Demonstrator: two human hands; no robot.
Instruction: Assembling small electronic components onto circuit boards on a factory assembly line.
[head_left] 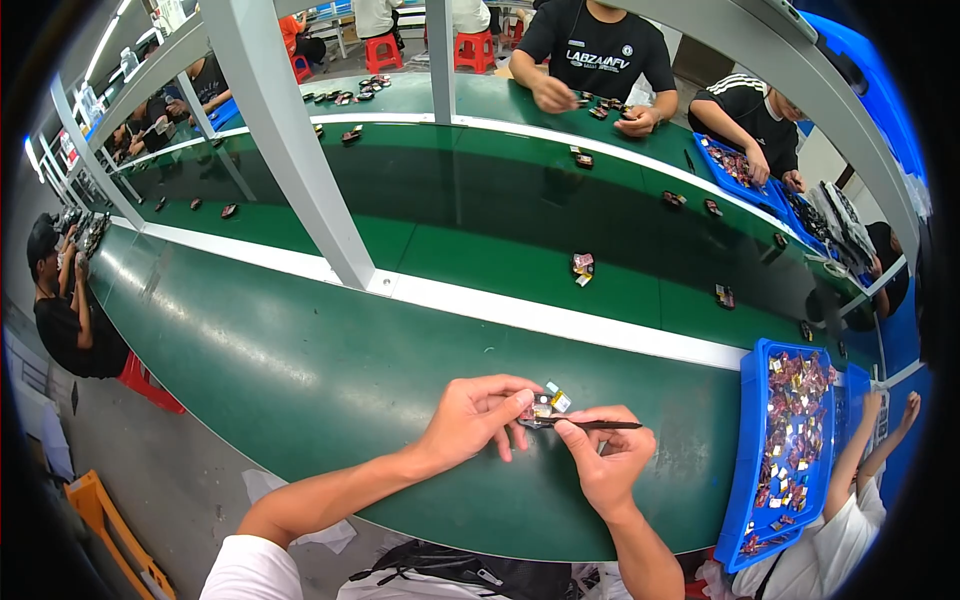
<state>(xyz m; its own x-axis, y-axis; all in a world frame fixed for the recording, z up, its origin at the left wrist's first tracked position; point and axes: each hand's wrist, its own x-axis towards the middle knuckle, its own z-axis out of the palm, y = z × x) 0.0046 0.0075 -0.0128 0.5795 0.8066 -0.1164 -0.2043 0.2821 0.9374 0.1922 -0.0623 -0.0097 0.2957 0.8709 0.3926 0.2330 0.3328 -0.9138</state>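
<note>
Just past the near edge of the green bench, my left hand pinches a small electronic assembly between thumb and fingers. From its far side juts a little silvery-white and yellow piece that looks like a battery cell. My right hand grips a thin black tool, apparently tweezers, whose tip reaches the assembly. Finer details at the tip are too small to make out. To the right of my right hand stands a blue tray full of small red, white and yellow parts.
Beyond a white rail runs a green conveyor belt carrying scattered small assemblies, including one ahead of me. A grey post rises at the rail. Co-workers work across the belt, at the left end and close on my right.
</note>
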